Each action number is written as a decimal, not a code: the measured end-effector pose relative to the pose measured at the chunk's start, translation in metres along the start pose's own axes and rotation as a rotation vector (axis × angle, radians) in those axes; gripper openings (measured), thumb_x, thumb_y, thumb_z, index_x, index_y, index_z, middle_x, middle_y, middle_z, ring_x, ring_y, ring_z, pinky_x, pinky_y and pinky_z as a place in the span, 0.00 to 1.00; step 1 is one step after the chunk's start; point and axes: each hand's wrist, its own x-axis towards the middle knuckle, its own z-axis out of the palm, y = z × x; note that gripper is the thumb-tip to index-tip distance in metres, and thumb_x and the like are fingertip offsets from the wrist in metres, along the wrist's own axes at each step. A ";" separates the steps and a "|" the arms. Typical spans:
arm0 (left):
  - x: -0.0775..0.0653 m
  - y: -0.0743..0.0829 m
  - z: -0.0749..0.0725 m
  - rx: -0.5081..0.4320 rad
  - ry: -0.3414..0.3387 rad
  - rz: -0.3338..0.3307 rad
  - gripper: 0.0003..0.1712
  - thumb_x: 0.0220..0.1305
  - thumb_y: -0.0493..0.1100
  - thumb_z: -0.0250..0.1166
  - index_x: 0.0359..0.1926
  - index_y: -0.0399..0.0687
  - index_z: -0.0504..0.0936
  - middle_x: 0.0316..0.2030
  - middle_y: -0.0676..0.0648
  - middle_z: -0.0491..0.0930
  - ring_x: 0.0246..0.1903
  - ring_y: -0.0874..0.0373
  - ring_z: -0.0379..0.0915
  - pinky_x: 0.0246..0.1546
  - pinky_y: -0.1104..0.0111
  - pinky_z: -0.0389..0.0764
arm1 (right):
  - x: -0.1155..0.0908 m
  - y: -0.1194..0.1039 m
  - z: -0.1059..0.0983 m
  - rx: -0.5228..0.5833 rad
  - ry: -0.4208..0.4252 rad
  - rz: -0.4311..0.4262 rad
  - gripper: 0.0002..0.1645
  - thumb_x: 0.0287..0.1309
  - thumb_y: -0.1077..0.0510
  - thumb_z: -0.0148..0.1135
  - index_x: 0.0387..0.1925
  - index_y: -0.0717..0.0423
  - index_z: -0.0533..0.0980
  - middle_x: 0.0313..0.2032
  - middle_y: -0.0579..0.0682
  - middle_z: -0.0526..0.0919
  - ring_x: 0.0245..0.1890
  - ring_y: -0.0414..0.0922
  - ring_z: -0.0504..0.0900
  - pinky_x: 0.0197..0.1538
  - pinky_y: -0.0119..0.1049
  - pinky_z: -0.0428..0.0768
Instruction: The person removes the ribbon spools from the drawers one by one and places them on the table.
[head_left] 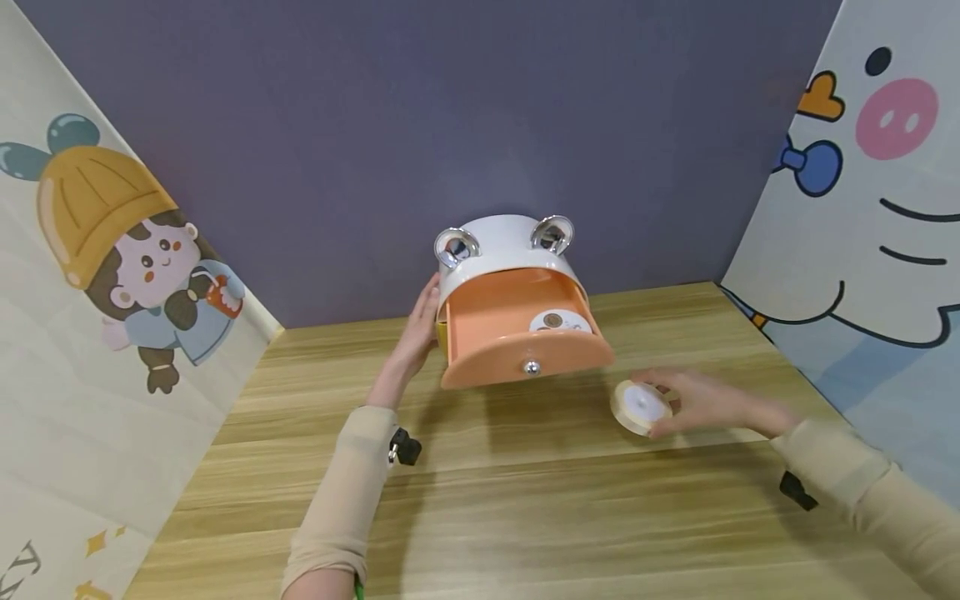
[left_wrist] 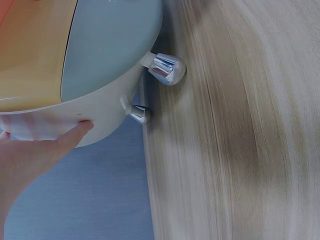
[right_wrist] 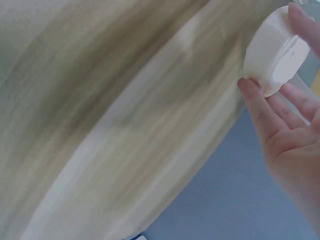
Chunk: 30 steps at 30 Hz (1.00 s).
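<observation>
A rounded white desktop drawer box (head_left: 498, 233) with two silver rings on top stands at the back of the table. Its orange drawer (head_left: 495, 367) is pulled out, and a white disc with a brown centre (head_left: 566, 321) lies inside at the right. My left hand (head_left: 418, 332) rests along the box's left side; the left wrist view shows a finger (left_wrist: 75, 135) touching the white wall. To the right of the drawer and apart from it, my right hand (head_left: 701, 402) pinches a cream roll of ribbon (head_left: 642, 405) by its edge, fingers and thumb on opposite sides (right_wrist: 265, 55).
Below the orange drawer, the box has a yellow drawer front (left_wrist: 35, 55) and a grey-blue one (left_wrist: 110, 45), with silver-tipped feet (left_wrist: 167, 69). The wooden table (head_left: 525, 517) meets a dark blue-grey back panel (head_left: 375, 125). Cartoon-printed panels (head_left: 885, 275) stand at both sides.
</observation>
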 end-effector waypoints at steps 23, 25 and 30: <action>0.009 -0.015 -0.003 0.014 0.012 0.005 0.32 0.78 0.62 0.37 0.78 0.73 0.43 0.79 0.46 0.45 0.72 0.39 0.58 0.64 0.39 0.70 | -0.006 0.003 0.023 -0.195 0.029 -0.081 0.51 0.45 0.39 0.78 0.61 0.70 0.72 0.57 0.62 0.80 0.53 0.51 0.79 0.48 0.31 0.79; 0.005 -0.009 -0.001 0.013 0.003 0.000 0.32 0.79 0.60 0.37 0.79 0.70 0.41 0.79 0.45 0.45 0.72 0.38 0.57 0.65 0.39 0.70 | -0.006 0.003 0.023 -0.201 0.030 -0.081 0.51 0.44 0.39 0.78 0.61 0.69 0.72 0.57 0.62 0.80 0.53 0.50 0.78 0.48 0.31 0.78; -0.001 0.000 0.001 0.010 0.000 -0.009 0.32 0.79 0.58 0.36 0.79 0.67 0.41 0.79 0.44 0.45 0.73 0.39 0.56 0.65 0.40 0.70 | -0.006 0.004 0.025 -0.213 0.036 -0.078 0.52 0.44 0.39 0.78 0.62 0.68 0.72 0.58 0.62 0.80 0.51 0.48 0.78 0.47 0.32 0.77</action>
